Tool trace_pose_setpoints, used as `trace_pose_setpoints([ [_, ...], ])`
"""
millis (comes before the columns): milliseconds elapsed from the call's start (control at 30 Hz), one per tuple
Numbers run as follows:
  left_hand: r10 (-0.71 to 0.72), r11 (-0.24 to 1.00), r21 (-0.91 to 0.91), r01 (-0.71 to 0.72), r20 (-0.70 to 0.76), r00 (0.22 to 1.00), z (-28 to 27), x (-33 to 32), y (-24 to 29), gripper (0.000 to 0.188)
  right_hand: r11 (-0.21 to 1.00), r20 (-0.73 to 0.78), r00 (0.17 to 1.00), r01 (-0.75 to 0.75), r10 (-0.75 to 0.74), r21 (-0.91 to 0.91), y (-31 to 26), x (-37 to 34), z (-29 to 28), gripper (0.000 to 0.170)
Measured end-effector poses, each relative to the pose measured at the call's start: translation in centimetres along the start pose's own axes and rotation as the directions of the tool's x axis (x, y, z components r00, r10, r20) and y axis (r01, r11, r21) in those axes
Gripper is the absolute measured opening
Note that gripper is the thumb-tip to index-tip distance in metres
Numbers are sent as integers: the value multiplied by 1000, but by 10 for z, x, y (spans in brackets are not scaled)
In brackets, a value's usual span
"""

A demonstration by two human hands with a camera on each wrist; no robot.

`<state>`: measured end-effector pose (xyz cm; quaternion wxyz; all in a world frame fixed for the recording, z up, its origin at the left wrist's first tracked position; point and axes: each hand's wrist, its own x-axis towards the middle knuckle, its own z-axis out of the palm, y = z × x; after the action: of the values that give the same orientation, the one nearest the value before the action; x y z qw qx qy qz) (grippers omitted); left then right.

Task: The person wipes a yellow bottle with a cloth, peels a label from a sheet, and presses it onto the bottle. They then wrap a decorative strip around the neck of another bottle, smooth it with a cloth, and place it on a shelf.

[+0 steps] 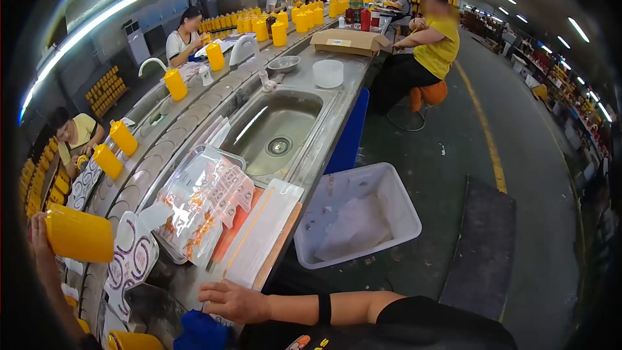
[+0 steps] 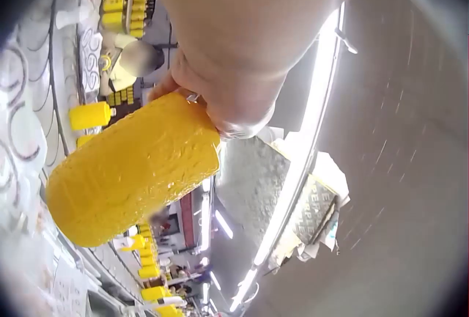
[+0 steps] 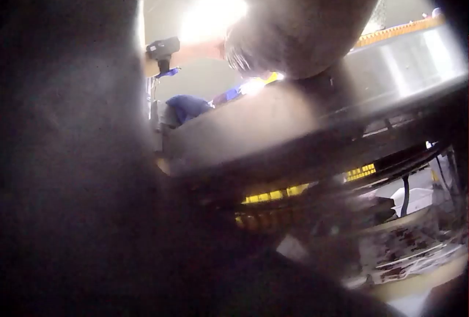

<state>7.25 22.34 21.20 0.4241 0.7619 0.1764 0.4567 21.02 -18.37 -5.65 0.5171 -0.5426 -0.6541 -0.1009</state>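
Note:
At the left edge of the head view, my left hand [image 1: 41, 243] grips a yellow bottle [image 1: 81, 233] near its end. The left wrist view shows that bottle [image 2: 132, 170] tilted, with my left hand [image 2: 227, 86] at its upper end and the fingers partly hidden behind it. My right hand [image 1: 236, 301] rests at the counter's near edge, fingers loosely bent and holding nothing, beside a blue cloth [image 1: 202, 330] and just below a stack of pale strips [image 1: 262, 230]. In the right wrist view my right hand [image 3: 293, 27] is blurred above the metal edge.
Purple-printed sheets [image 1: 129, 262] lie beside the held bottle. Clear sheets with orange prints [image 1: 204, 204] sit in a tray before a sink [image 1: 278, 133]. Yellow bottles [image 1: 108, 161] stand along the conveyor [image 1: 146, 178]. A white bin [image 1: 408, 214] is on the floor; people sit farther off.

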Motion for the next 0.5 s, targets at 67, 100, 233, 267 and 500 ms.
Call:
trace_pose_setpoints([
  [67, -48, 997, 66, 42, 90, 995, 34, -32, 33, 30, 1000, -44, 999, -1, 2, 26, -1, 1, -1, 18],
  [100, -81, 991, 118, 66, 128, 988, 52, -54, 48, 26, 999, -66, 998, -6, 9, 43, -1, 1, -3, 18],
  [233, -42, 978, 207, -19, 289, 956, 91, -112, 66, 18, 991, -191, 976, -81, 101, 111, -11, 6, -14, 26],
  [267, -35, 979, 201, -25, 290, 956, 101, -124, 64, 17, 987, -205, 969, -112, 134, 118, -10, 4, -17, 28],
  [500, -94, 961, 274, -35, 444, 891, 136, -193, 75, 23, 973, -100, 968, -224, 228, 47, -9, -2, -43, 41],
])
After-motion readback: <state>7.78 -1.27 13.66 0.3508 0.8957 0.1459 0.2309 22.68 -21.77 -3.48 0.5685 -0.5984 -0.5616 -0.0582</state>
